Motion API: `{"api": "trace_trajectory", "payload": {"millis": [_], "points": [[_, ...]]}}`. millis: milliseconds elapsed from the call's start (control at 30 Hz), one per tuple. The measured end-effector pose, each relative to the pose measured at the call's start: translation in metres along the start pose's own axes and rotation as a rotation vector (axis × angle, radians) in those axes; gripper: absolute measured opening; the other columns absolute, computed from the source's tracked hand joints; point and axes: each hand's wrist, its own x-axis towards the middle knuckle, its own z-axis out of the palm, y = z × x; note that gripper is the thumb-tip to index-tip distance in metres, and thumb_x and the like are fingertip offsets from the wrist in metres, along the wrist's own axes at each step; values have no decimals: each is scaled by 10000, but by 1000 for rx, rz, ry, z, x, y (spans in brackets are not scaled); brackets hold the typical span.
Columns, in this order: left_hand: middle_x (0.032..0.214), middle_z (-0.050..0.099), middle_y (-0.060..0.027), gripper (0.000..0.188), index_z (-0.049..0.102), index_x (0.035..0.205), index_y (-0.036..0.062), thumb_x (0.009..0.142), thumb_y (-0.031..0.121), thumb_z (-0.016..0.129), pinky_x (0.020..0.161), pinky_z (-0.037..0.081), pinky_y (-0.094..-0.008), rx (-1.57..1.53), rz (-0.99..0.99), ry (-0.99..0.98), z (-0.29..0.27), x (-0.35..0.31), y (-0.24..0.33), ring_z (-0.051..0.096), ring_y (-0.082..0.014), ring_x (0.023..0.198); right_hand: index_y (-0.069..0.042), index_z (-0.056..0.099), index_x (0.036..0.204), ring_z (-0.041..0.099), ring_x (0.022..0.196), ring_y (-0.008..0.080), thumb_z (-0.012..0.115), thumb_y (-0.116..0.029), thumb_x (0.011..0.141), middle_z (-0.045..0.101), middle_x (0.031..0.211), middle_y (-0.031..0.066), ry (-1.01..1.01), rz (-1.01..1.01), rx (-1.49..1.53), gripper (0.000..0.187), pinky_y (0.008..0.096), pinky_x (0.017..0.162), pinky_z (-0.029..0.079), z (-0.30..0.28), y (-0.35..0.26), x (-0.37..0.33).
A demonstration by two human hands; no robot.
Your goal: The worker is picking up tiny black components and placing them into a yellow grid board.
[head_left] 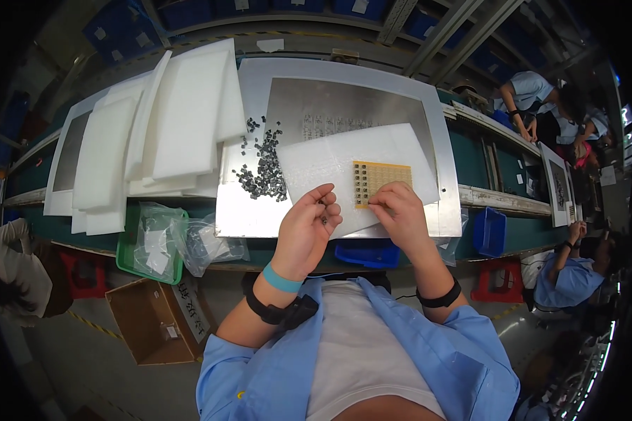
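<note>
My left hand (309,223) is turned palm up, fingers curled over a few small dark parts (324,203). To its right, my right hand (400,214) bends over the lower edge of a yellow panel (390,172) divided into a grid. Its thumb and fingers are pinched together at the panel's lower left; whatever they hold is hidden. Square black parts fill the panel's left columns. Under the panel lies a white foam sheet (309,168). A loose heap of small black components (267,165) is spread left of the foam, on a silver-framed metal plate (242,217).
White foam sheets (189,119) are stacked at the left. Below them, a green bin (128,256) holds clear plastic bags (158,242). Blue trays (490,231) hang along the table's front edge. A cardboard box (147,323) stands on the floor. Other people (530,98) work at the right.
</note>
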Motion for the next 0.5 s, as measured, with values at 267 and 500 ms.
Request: {"api": "trace_trajectory", "payload": {"millis": [267,500], "points": [[1189,627,-107,345,516,1353,-13,1019,70,491,854,546,-232,73,5,-17,-19,5,6,634,-133,992,-22,690,842,609,868,288,741,-27,745,633,866,90,-52,-43,-111,109,375,776,511,22,1,9],[1162,653,-94,332,541,1338,-1,1026,110,522,816,548,-217,67,-8,-42,-30,13,11,651,-116,944,-28,685,823,615,865,291,737,-35,750,641,860,93,-114,-43,-158,91,378,774,514,29,0,19]]}}
